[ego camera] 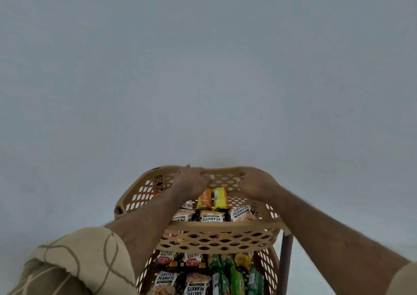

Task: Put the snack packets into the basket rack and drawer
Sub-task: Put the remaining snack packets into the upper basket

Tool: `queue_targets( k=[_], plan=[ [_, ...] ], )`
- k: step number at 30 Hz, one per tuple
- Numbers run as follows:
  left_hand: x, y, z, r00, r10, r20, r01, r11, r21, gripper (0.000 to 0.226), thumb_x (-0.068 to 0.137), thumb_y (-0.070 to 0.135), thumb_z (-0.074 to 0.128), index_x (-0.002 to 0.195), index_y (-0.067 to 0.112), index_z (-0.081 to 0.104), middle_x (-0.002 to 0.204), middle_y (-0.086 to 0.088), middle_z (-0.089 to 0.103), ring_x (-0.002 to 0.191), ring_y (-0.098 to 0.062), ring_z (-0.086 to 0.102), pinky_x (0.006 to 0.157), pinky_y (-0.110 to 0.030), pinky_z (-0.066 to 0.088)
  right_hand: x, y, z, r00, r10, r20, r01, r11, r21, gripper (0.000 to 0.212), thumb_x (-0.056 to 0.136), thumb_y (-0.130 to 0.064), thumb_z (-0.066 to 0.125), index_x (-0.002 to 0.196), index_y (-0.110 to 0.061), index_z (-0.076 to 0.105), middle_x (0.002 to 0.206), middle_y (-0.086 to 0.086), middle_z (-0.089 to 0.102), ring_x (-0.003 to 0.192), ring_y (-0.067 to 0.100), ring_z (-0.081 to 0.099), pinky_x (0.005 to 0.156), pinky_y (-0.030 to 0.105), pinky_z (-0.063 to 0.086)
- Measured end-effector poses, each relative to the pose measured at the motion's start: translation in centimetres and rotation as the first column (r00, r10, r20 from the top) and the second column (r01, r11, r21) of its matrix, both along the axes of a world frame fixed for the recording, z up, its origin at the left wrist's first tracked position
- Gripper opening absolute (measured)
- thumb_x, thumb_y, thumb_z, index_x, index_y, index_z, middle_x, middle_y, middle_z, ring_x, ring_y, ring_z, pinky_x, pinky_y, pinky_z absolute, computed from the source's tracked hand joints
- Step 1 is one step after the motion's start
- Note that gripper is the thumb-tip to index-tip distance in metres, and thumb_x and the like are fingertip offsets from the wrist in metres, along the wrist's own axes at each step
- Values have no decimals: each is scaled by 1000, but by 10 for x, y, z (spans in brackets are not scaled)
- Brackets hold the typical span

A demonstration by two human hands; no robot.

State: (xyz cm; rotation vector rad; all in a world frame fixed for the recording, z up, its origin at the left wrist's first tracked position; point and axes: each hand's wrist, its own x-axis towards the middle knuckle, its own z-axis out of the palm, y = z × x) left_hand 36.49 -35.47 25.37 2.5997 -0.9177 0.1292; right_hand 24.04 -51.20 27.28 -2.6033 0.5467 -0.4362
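Observation:
A tan lattice basket rack stands against the wall. In its top basket (pixel 140 195) lie salted peanut packets (pixel 241 213) in a front row, with an orange packet (pixel 205 199) and a yellow packet (pixel 220 198) upright behind them. My left hand (pixel 191 182) and my right hand (pixel 255 183) both reach to the far rim, fingers curled at the back wall above the packets. Whether either hand holds a packet is hidden. The lower basket (pixel 265 263) holds more peanut packets (pixel 165 280) and green packets (pixel 237 279).
A plain pale wall (pixel 203 69) fills the view behind the rack. A dark upright post (pixel 285 265) of the rack runs down at the right. My patterned beige sleeve (pixel 74 261) covers the lower left.

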Motion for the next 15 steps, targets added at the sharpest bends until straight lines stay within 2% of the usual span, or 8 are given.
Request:
queue_targets(
  k=[3, 5, 6, 8, 12, 15],
  plan=[
    [-19, 5, 12, 997, -37, -69, 22, 977, -211, 59, 93, 62, 44, 133, 21, 57, 139, -1, 57, 129, -23, 49, 106, -45, 42, -30, -9, 11, 987, -50, 155, 47, 999, 21, 25, 89, -17, 53, 109, -12, 68, 111, 6, 68, 97, 21, 62, 82, 32, 51],
    [-31, 8, 16, 995, -78, -69, 54, 951, -306, 54, 90, 61, 49, 127, 23, 62, 132, 2, 62, 117, -19, 56, 96, -40, 47, -42, -14, 15, 966, -66, 251, 52, 997, 62, 17, 90, -19, 56, 101, -15, 68, 99, 0, 68, 79, 10, 62, 64, 22, 47],
    [-41, 11, 16, 993, -102, -52, 80, 943, -324, 51, 89, 60, 51, 123, 24, 63, 129, 3, 63, 114, -17, 57, 93, -37, 47, -50, -13, 16, 952, -78, 296, 56, 995, 83, 14, 90, -20, 56, 99, -18, 66, 90, -5, 67, 71, 4, 60, 57, 17, 42],
    [-61, 17, 17, 989, -146, 0, 137, 924, -358, 43, 89, 58, 53, 117, 28, 66, 127, 6, 63, 113, -14, 56, 89, -34, 44, -67, -8, 16, 918, -97, 384, 65, 993, 96, 12, 89, -21, 57, 98, -21, 65, 78, -13, 64, 63, -1, 59, 52, 13, 37],
    [-98, 28, 15, 970, -163, 182, 230, 863, -450, 31, 92, 49, 56, 109, 26, 68, 119, 8, 64, 113, -11, 53, 89, -28, 37, -93, 8, 9, 867, -77, 492, 32, 995, 99, 12, 88, -21, 58, 96, -25, 65, 68, -12, 63, 57, 1, 60, 53, 16, 40],
    [-126, 38, 3, 921, -146, 362, 316, 822, -474, 20, 94, 42, 57, 102, 26, 67, 108, 12, 62, 109, -9, 51, 89, -28, 33, -111, 19, 0, 827, -31, 562, -15, 997, 78, 9, 88, -23, 59, 92, -29, 64, 67, -14, 59, 60, -4, 58, 56, 15, 39]
  ],
)
